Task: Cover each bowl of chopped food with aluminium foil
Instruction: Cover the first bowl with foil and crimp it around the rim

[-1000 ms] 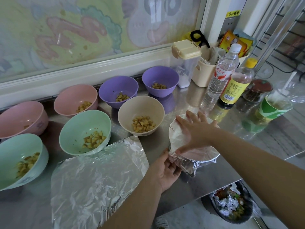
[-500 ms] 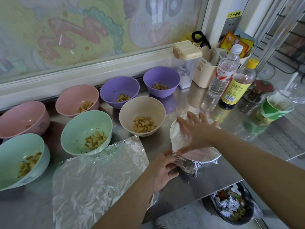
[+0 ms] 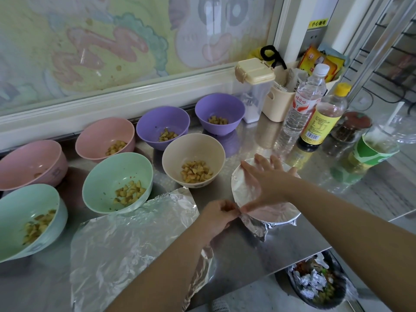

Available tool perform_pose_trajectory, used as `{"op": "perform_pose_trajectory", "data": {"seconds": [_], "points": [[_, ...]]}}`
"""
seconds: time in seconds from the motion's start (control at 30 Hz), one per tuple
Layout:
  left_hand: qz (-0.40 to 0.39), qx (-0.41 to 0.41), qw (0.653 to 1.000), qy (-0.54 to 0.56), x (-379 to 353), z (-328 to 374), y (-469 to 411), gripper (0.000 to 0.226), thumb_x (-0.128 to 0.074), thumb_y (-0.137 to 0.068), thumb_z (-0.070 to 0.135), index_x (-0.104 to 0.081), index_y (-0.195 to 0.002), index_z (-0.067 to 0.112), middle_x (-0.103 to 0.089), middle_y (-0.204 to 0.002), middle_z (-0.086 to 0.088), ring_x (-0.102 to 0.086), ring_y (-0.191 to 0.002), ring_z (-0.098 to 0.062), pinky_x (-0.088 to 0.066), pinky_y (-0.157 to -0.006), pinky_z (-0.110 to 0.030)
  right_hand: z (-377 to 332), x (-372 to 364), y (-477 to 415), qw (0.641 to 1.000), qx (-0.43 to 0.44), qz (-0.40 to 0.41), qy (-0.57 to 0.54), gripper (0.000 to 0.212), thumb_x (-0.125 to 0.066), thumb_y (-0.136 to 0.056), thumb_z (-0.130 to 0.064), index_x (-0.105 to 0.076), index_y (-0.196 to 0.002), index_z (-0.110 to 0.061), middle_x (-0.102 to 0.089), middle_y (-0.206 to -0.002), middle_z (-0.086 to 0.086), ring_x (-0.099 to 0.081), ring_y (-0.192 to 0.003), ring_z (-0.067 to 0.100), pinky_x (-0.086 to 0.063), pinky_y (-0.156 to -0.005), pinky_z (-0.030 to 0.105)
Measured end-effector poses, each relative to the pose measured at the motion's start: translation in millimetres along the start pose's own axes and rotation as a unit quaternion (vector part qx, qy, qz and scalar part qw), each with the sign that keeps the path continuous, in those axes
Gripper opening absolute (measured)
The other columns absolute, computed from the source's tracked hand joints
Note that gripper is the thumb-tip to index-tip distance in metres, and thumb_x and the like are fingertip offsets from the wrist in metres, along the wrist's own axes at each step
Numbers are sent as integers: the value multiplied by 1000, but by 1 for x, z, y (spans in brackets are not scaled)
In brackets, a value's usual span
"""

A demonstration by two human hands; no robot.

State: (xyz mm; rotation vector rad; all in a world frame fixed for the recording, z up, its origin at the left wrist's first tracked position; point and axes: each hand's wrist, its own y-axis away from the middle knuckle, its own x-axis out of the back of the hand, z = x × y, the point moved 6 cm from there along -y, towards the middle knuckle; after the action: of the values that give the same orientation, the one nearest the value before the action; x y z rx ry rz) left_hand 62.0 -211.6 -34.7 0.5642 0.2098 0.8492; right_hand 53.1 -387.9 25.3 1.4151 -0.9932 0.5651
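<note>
A bowl wrapped in aluminium foil (image 3: 270,213) stands near the front right edge of the steel counter (image 3: 247,251). My right hand (image 3: 266,179) lies flat on the foil top with its fingers spread. My left hand (image 3: 219,216) pinches the crumpled foil at the bowl's left rim. A loose foil sheet (image 3: 126,246) lies flat to the left, under my left forearm. Several uncovered bowls hold chopped food: a beige bowl (image 3: 193,159), two purple bowls (image 3: 163,127) (image 3: 219,113), two green bowls (image 3: 117,181) (image 3: 27,219) and two pink bowls (image 3: 104,137) (image 3: 31,163).
Behind the wrapped bowl stand a water bottle (image 3: 304,102), a yellow-capped sauce bottle (image 3: 322,118), a jar (image 3: 351,127) and a green cup (image 3: 371,154). A cream caddy (image 3: 279,104) and a lidded container (image 3: 254,86) sit against the window frame. A bin with foil scraps (image 3: 315,284) sits below the counter edge.
My left hand has moved up from beside the bowl's base and now pinches the foil at its rim. My right hand stays pressed on the foil top.
</note>
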Motion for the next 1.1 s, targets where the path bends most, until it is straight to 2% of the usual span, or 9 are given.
{"op": "perform_pose_trajectory", "data": {"seconds": [0.07, 0.13, 0.3, 0.4, 0.53, 0.67, 0.83, 0.97, 1.1], "points": [[-12, 50, 997, 59, 1, 4, -2, 11, -71, -88, 1, -64, -87, 9, -63, -69, -7, -56, -58, -13, -43, -55, -20, 0, 0, 0, 1000, 1, 1, -1, 148, -60, -39, -101, 20, -153, -50, 24, -166, -5, 25, -150, 43, -12, -108, 84], [-13, 110, 981, 159, -4, 4, 1, 15, -68, -87, -8, -62, -88, 6, -68, -71, -8, -66, -62, -13, -50, -54, -18, 0, 0, 0, 1000, -1, 3, -1, 147, -62, -41, -99, 20, -153, -50, 24, -166, -5, 25, -150, 43, -12, -108, 84], [43, 205, 903, 375, -23, -5, 14, 12, -59, -89, -14, -64, -84, -4, -67, -68, -14, -64, -68, -18, -58, -53, -22, 0, -1, 0, 1000, -3, 5, -1, 146, -62, -42, -99, 20, -153, -49, 25, -166, -4, 24, -150, 43, -11, -107, 84], [79, 227, 853, 462, -33, -5, 20, 12, -58, -89, -16, -61, -82, -7, -63, -75, -17, -62, -72, -22, -57, -50, -25, 0, -1, 0, 1000, -3, 8, 4, 145, -61, -44, -99, 20, -153, -49, 25, -166, -4, 23, -150, 43, -10, -107, 85], [94, 229, 825, 508, -42, -3, 24, 9, -59, -89, -13, -62, -84, -7, -65, -75, -16, -63, -72, -21, -57, -48, -25, -1, 0, 0, 1000, -3, 8, 8, 146, -58, -42, -101, 20, -153, -48, 25, -166, -3, 22, -150, 44, -12, -107, 84], [91, 242, 828, 497, -41, 0, 17, 11, -52, -90, -10, -60, -87, -3, -62, -83, -15, -61, -72, -20, -56, -65, -28, -2, 0, 2, 1000, -5, 12, 13, 142, -61, -47, -98, 20, -153, -48, 25, -166, -4, 22, -151, 44, -8, -106, 86], [53, 269, 863, 425, -35, 3, 10, 29, -44, -87, -6, -62, -108, 2, -60, -106, -13, -60, -81, -21, -55, -61, -27, -4, 0, 4, 999, -8, 26, 24, 141, -63, -49, -97, 18, -154, -48, 22, -166, -5, 19, -151, 43, -7, -104, 86], [38, 262, 881, 393, -31, 5, 7, 33, -48, -86, -4, -64, -114, 3, -61, -107, -12, -61, -93, -21, -59, -67, -27, -3, 0, 3, 999, -7, 35, 22, 141, -63, -47, -97, 16, -154, -50, 20, -166, -5, 17, -152, 42, -9, -105, 86], [53, 206, 898, 386, -28, 10, 14, 22, -47, -92, -4, -64, -105, -4, -67, -99, -18, -65, -88, -27, -58, -85, -36, -3, -1, 3, 999, -10, 34, 23, 141, -62, -47, -98, 18, -153, -50, 23, -166, -5, 18, -152, 42, -9, -105, 85]]}}
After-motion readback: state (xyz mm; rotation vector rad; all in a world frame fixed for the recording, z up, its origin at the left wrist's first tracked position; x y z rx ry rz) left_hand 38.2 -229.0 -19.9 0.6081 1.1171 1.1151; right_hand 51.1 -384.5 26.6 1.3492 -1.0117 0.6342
